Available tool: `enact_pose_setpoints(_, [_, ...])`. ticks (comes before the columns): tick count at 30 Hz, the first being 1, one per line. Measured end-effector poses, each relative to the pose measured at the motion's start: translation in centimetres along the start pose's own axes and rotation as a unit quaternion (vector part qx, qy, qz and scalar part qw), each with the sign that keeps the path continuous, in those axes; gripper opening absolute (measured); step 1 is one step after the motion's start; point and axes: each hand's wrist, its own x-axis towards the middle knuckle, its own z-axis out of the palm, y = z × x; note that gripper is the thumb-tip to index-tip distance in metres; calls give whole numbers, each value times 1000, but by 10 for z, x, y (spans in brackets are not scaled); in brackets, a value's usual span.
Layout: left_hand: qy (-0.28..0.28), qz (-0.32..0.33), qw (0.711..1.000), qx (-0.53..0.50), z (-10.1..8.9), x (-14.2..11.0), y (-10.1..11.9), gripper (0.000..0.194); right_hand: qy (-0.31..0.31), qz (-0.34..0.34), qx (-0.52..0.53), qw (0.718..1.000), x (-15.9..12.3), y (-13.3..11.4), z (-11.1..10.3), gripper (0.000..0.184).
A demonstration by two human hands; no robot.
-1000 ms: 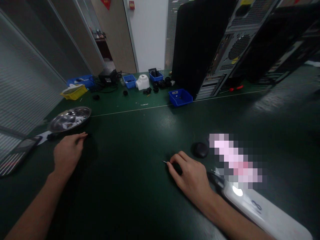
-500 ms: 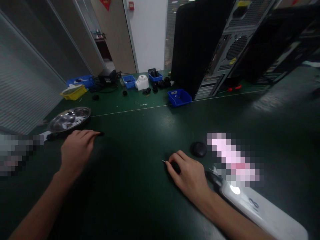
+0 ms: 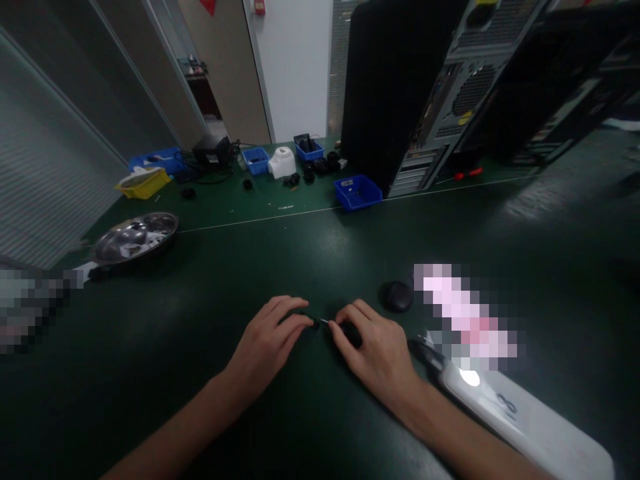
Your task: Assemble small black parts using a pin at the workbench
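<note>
My left hand (image 3: 273, 337) is near the middle of the dark green tabletop, fingers curled around a small black piece (image 3: 315, 324) at its tips. The piece is too small and dark to name. Facing it from the right, my right hand (image 3: 375, 347) grips a slim thing with a thin, shiny metal tip (image 3: 324, 322) poking out past the thumb. Most of that thing is hidden in the hand. Its tip points at the black piece, very close to it; whether they touch I cannot tell.
Beyond my right hand sits a black computer mouse (image 3: 399, 296). A long white case marked 18 (image 3: 525, 413) lies along my right forearm. At left is a metal bowl (image 3: 100, 250) holding scraps. Farther back are a blue bin (image 3: 359, 200) and a black computer tower (image 3: 385, 100).
My left hand has swung from beside the metal bowl to the middle, bringing the small black piece up to the metal tip. My right hand has stayed nearly still.
</note>
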Motion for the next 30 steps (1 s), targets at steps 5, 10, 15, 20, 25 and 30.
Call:
enact_pose_setpoints(5, [-18, -33, 996, -77, 1, -1, -4, 27, -4, -16, 16, 1000, -1, -1, 1, 18])
enact_pose_setpoints(10, [-15, -33, 995, -97, 3, -2, -3, 27, -6, -19, 11, 1000, -1, -2, 2, 17])
enact_pose_setpoints(15, [-10, -48, 990, -130, 2, -3, -4, 28, -16, -31, 21, 999, 0, -3, 1, 17])
enact_pose_setpoints(20, [-1, -53, 989, -135, 1, -3, -3, 27, -20, -45, 23, 999, 0, -3, 1, 19])
enact_pose_setpoints(25, [-20, -15, 993, -117, 3, -3, 1, 31, -30, -63, 10, 998, -1, -3, 3, 18])
enact_pose_setpoints(30, [-23, -27, 991, -130, 5, -4, 3, 30, -25, -63, 24, 997, -2, -4, 4, 17])
